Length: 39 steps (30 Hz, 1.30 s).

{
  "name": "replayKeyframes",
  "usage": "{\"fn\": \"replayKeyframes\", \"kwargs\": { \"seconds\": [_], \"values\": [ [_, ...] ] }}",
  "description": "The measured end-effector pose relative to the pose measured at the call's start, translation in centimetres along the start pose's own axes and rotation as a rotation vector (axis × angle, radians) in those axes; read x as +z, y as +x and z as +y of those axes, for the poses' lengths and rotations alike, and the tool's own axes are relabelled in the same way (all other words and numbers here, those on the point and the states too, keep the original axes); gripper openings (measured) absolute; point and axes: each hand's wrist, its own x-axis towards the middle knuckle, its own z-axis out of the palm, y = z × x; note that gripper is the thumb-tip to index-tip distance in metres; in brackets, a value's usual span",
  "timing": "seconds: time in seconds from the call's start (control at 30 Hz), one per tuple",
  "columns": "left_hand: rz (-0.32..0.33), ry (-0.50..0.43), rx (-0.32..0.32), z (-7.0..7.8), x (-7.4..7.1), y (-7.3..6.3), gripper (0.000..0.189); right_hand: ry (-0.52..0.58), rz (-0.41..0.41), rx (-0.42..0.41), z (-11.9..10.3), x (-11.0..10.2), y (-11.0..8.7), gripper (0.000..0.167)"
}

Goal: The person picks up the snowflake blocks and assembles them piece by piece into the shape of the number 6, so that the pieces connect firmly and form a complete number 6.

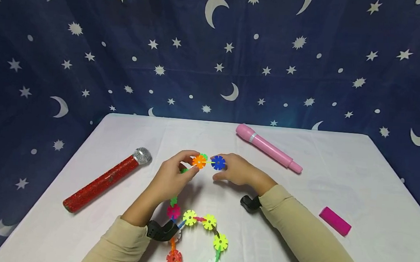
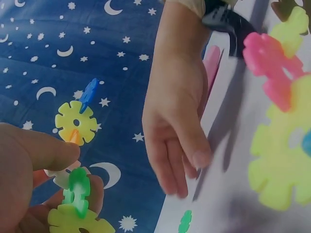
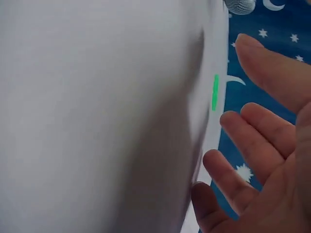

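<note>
My left hand (image 1: 173,177) pinches a linked chain of notched plastic discs between thumb and fingers, at an orange disc (image 1: 199,162). A blue disc (image 1: 218,163) sticks out to the right, joined by a thin yellow disc seen edge-on. In the left wrist view, a yellow disc (image 2: 76,123) stands above the thumb and a green disc (image 2: 76,187) lies by the fingers. My right hand (image 1: 238,170) is beside the blue disc; its fingers (image 3: 257,141) are spread and loosely bent, holding nothing. Below, more linked discs form a ring, including a red disc (image 1: 174,260), partly hidden by the left wrist.
On the white table (image 1: 279,243), a red microphone (image 1: 106,182) with a silver head lies left. A pink microphone (image 1: 269,149) lies at the back right, and a magenta block (image 1: 335,221) at the right. A dark blue star-and-moon cloth (image 1: 185,71) hangs behind.
</note>
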Motion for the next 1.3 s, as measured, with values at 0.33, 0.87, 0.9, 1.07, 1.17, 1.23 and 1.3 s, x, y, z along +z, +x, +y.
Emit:
{"fn": "replayKeyframes", "kwargs": {
  "seconds": [0.33, 0.87, 0.9, 1.07, 1.17, 1.23, 1.3],
  "values": [
    [0.013, -0.003, -0.009, -0.1, -0.1, 0.1, 0.038, -0.132, -0.115, 0.089, -1.7, 0.1, 1.2, 0.071],
    [0.015, -0.002, -0.048, -0.1, 0.1, 0.1, 0.038, -0.130, -0.068, -0.033, 0.3, -0.8, -5.7, 0.039],
    [0.015, 0.001, -0.050, -0.2, 0.1, 0.1, 0.038, -0.126, -0.057, -0.040, 0.3, -0.7, -5.8, 0.040],
    [0.013, 0.004, -0.056, -0.3, 0.3, 0.1, 0.038, -0.182, -0.051, -0.078, -0.1, 0.2, -5.8, 0.045],
    [0.010, 0.004, -0.060, -0.3, 0.3, 0.1, 0.037, -0.221, -0.020, -0.080, -0.4, 0.6, -6.0, 0.038],
    [0.008, 0.007, -0.063, -0.3, 0.3, 0.1, 0.037, -0.231, 0.021, -0.073, -0.6, 0.9, -6.2, 0.032],
    [0.006, 0.016, -0.062, -0.2, 0.3, 0.1, 0.038, -0.225, 0.053, -0.071, -0.7, 1.1, -6.3, 0.031]
  ]
}}
